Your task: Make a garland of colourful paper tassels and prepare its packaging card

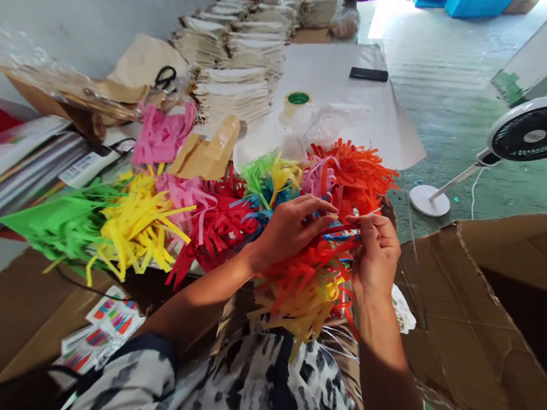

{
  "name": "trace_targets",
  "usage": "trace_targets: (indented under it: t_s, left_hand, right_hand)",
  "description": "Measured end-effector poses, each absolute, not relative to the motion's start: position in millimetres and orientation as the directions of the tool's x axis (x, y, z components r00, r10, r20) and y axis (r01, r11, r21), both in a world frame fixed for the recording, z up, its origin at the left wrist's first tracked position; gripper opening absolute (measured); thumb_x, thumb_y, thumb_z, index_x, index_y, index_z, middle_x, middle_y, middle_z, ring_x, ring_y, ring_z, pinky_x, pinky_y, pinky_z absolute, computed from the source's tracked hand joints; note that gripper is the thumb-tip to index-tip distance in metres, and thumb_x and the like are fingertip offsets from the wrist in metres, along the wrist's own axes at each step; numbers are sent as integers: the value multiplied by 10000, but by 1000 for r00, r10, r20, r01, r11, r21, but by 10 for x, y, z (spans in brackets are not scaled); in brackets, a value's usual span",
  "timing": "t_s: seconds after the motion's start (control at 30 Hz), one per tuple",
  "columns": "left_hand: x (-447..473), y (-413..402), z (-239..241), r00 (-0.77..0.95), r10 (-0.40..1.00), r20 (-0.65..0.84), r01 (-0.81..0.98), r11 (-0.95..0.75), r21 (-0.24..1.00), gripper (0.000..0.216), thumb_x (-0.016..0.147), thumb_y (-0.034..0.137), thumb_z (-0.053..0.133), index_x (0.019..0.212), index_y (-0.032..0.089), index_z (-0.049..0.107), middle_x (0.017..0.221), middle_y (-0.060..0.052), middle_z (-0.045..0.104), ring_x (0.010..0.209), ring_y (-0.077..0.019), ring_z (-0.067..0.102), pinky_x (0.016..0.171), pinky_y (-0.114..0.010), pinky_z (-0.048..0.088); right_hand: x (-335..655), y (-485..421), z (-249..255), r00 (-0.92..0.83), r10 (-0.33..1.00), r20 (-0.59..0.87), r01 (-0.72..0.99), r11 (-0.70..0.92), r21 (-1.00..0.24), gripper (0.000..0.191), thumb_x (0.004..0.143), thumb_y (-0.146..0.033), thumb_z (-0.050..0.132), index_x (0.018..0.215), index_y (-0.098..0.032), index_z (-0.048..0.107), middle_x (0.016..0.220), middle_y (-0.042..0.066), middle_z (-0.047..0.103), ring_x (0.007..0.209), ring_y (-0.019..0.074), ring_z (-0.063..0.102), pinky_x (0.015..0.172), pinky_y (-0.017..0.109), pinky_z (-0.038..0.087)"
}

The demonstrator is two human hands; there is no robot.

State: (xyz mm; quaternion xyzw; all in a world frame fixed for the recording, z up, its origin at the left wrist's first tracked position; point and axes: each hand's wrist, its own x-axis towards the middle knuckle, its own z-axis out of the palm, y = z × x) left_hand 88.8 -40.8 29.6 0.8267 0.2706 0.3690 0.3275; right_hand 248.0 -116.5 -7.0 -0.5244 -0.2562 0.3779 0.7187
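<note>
A long garland of fringed paper tassels in green, yellow, pink, red, blue and orange runs from the left to in front of me. My left hand has its fingers closed around the blue and red tassels in the middle. My right hand pinches a thin blue strip next to it, close to the left fingertips. Orange and yellow tassels hang below both hands over my lap.
Stacks of folded paper bags line the wall side. A tape roll, black scissors, a phone and clear plastic bags lie on white sheeting. A white fan stands right. Cardboard lies at the right; booklets at left.
</note>
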Motion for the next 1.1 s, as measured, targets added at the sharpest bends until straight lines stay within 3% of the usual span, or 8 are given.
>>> trace_targets:
  t_s: [0.17, 0.27, 0.37, 0.47, 0.7, 0.9, 1.0, 1.1]
  left_hand:
    - [878, -476, 404, 592, 637, 494, 195, -708, 679, 287, 980, 427, 736, 1162, 209, 694, 1144, -72, 739, 1112, -215, 667, 1029, -375, 511]
    - [874, -499, 448, 687, 573, 446, 163, -721, 674, 258, 967, 421, 745, 1119, 219, 696, 1199, -75, 728, 1140, -222, 666, 1047, -390, 511]
    - [872, -506, 451, 790, 517, 328, 205, -728, 654, 207, 938, 405, 767, 1023, 221, 724, 1191, -65, 733, 1075, -212, 684, 984, -368, 526]
    - [861, -525, 452, 822, 523, 226, 288, -723, 628, 206, 955, 405, 736, 947, 199, 737, 1022, -52, 738, 948, -196, 674, 883, -333, 511]
    - [697, -513, 644, 867, 498, 23, 324, -597, 734, 405, 1033, 524, 609, 939, 183, 805, 801, 0, 732, 730, -116, 611, 711, -240, 433]
    - [461, -72, 848, 850, 493, -186, 420, -420, 804, 427, 1013, 539, 598, 1122, 205, 842, 757, 0, 768, 636, -109, 608, 588, -217, 417]
    - [499, 118, 862, 740, 665, -103, 542, -499, 676, 400, 1028, 499, 575, 1020, 208, 850, 706, -18, 758, 626, -126, 627, 604, -243, 447]
    - [700, 148, 832, 745, 646, 165, 574, -747, 336, 256, 986, 351, 670, 834, 221, 830, 793, -41, 760, 788, -171, 669, 707, -294, 470]
  right_hand:
    - [2482, -1167, -38, 560, 827, -50, -328, 166, -930, 370, 829, -545, 824, 907, -237, 635, 927, 13, 793, 486, 81, 467, 423, 223, 286]
    - [2478, -1161, -38, 550, 833, -63, -370, 175, -912, 349, 819, -512, 852, 888, -236, 650, 911, -6, 793, 490, 74, 492, 416, 211, 281]
    - [2479, -1150, -52, 549, 835, -51, -384, 198, -902, 328, 828, -494, 852, 891, -236, 659, 879, -13, 785, 494, 72, 498, 417, 205, 289]
    - [2486, -1142, -76, 545, 836, -57, -394, 196, -898, 336, 827, -501, 853, 895, -233, 663, 827, -19, 759, 477, 68, 474, 408, 202, 275]
    - [2503, -1126, -138, 569, 820, -64, -363, 180, -914, 368, 766, -502, 887, 853, -223, 663, 675, -45, 615, 538, 97, 512, 454, 215, 346]
    - [2499, -1126, -170, 536, 842, -57, -367, 173, -914, 359, 790, -488, 883, 870, -225, 651, 649, -63, 562, 515, 84, 453, 478, 211, 345]
    - [2503, -1132, -184, 501, 865, -40, -372, 174, -912, 346, 795, -469, 887, 876, -227, 653, 633, -66, 564, 524, 89, 478, 502, 212, 380]
    - [2508, -1136, -198, 439, 897, -48, -368, 131, -921, 326, 812, -463, 873, 889, -232, 655, 626, -66, 580, 479, 85, 451, 462, 214, 353]
